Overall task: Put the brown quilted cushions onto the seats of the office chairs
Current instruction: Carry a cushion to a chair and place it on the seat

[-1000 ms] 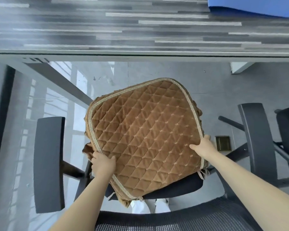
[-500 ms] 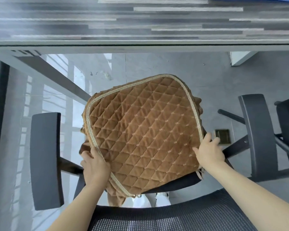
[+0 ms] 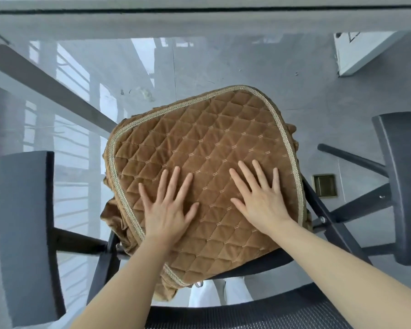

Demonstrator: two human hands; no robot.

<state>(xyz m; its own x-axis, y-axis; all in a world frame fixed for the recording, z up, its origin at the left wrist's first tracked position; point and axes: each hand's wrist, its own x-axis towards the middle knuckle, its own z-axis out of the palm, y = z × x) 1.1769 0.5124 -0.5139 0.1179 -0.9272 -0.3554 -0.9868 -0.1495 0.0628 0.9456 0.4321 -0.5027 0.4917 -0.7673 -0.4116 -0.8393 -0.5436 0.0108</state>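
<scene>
On the chair seat (image 3: 266, 260), both hands, left (image 3: 167, 210) and right (image 3: 261, 200), press flat-fingered on the soft, floppy cushion (image 3: 199, 148), best gripped by its braided edge.

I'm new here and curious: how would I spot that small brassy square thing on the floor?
Start at the chair with the brown cushion. Look right, between it and the right armrest. The floor plate lies there, the only shiny brass square on grey floor.

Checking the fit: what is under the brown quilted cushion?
Under the brown quilted cushion, a dark chair seat shows at its near edge; the rest is covered. Both hands, left and right, press flat on top.
</scene>
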